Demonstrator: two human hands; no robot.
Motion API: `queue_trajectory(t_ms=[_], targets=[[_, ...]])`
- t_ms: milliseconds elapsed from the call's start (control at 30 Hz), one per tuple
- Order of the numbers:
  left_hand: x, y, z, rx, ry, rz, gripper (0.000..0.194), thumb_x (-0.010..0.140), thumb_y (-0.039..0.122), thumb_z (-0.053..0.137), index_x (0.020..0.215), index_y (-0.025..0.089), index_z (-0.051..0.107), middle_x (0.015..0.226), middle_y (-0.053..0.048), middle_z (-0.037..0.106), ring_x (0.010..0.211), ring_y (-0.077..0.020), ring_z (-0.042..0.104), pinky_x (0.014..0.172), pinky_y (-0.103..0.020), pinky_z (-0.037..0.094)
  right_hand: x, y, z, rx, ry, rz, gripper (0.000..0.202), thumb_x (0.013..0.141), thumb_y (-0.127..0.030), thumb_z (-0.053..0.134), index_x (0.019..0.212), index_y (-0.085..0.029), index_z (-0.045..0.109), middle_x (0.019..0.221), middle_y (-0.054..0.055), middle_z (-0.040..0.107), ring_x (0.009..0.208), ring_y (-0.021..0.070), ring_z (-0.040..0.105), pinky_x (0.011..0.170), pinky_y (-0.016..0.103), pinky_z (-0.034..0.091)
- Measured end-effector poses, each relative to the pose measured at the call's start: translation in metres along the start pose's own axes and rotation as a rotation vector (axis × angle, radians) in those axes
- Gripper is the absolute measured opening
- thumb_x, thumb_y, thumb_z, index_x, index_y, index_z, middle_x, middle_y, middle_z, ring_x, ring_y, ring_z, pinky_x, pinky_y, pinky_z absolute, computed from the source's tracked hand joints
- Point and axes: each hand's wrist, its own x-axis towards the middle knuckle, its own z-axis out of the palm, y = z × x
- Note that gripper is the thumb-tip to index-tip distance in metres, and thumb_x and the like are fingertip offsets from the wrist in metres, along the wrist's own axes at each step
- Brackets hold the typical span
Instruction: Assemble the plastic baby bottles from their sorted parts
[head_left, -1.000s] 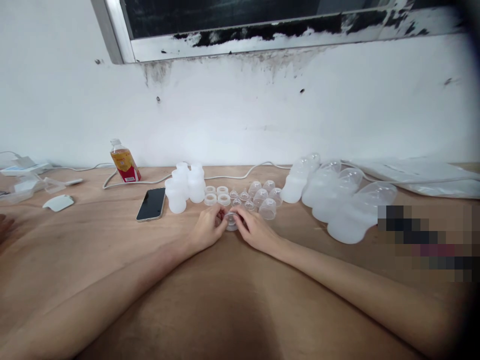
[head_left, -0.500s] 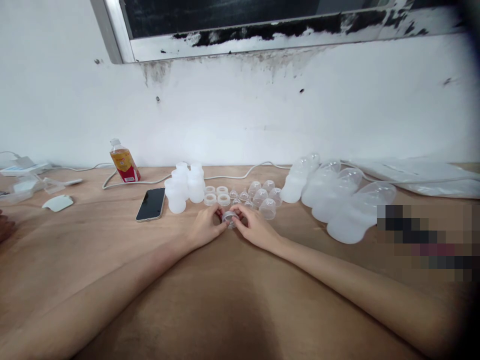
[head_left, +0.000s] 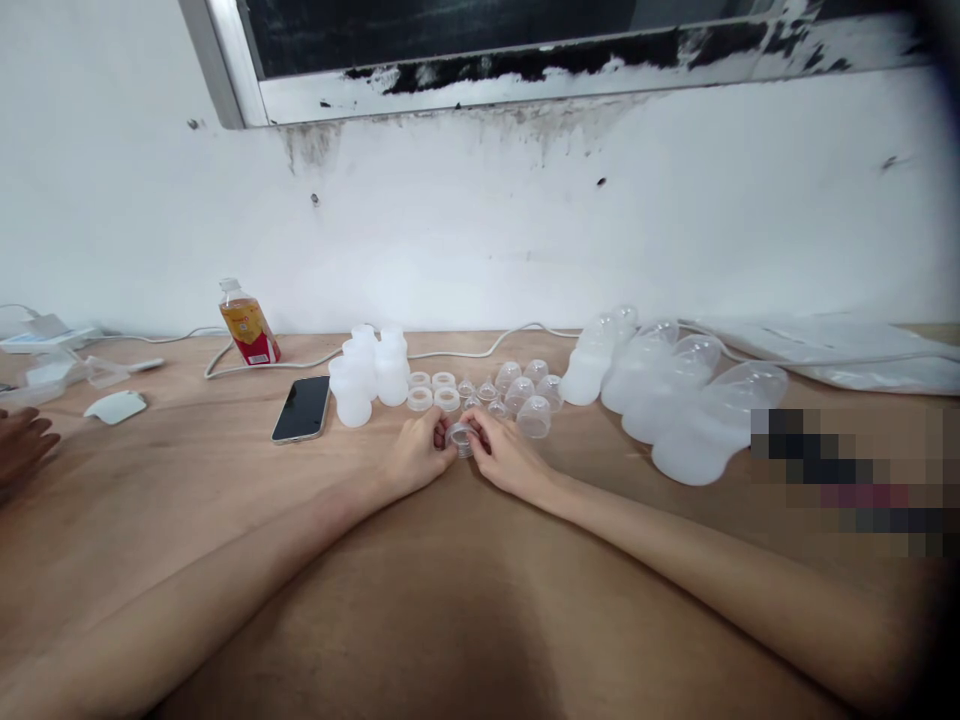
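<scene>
Between my two hands is a clear round plastic cap (head_left: 462, 437), its rim tilted up towards me. My left hand (head_left: 420, 450) pinches its left side with thumb and fingers. From the other side, my right hand (head_left: 506, 452) grips the rim with thumb and fingertips. Just beyond them stand clear bottle nipples (head_left: 487, 390), partly hidden by my right hand. White screw rings (head_left: 420, 398) lie in rows to the left of these. Clear dome caps (head_left: 534, 417) are grouped on the right. What sits inside the held cap is too small to tell.
Frosted white bottles (head_left: 354, 402) stand at left, beside a phone (head_left: 301, 408). Larger frosted bottles with clear domes (head_left: 694, 440) lean in rows at right. A drink bottle (head_left: 250, 325) and a cable (head_left: 480, 353) are near the wall. Another person's hand (head_left: 24, 445) is at far left.
Both hands keep hold of the clear cap and have shifted only slightly, with the rim tipped a little more. The other person's hand has come further in from the left.
</scene>
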Motion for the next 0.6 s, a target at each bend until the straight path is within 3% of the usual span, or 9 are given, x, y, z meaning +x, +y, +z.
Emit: queue_trajectory(t_ms=[333,600], targets=[[-0.0013,-0.0044,0.0002,0.031,-0.007,-0.004,0.010,0.066,0.013,0.048,0.075,0.017,0.043,0.061,0.004,0.047,0.053,-0.0084,0.044,0.051,-0.020,0.032,0.0003,-0.0021,-0.0013,0.059,-0.064,0.004,0.018,0.072,-0.011,0.045,0.089,-0.018,0.043,0.071,-0.001,0.052,0.059,0.0106,0.046,0.057,0.022,0.036],[-0.0016,-0.0022,0.0002,0.059,-0.002,0.011,0.010,0.067,0.011,0.047,0.074,0.017,0.043,0.059,0.005,0.046,0.052,-0.0078,0.043,0.049,-0.019,0.032,0.0050,-0.0049,0.0023,0.083,-0.033,0.158,0.018,0.069,-0.007,0.043,0.082,-0.017,0.048,0.062,-0.002,0.050,0.055,0.0105,0.045,0.054,0.021,0.034]])
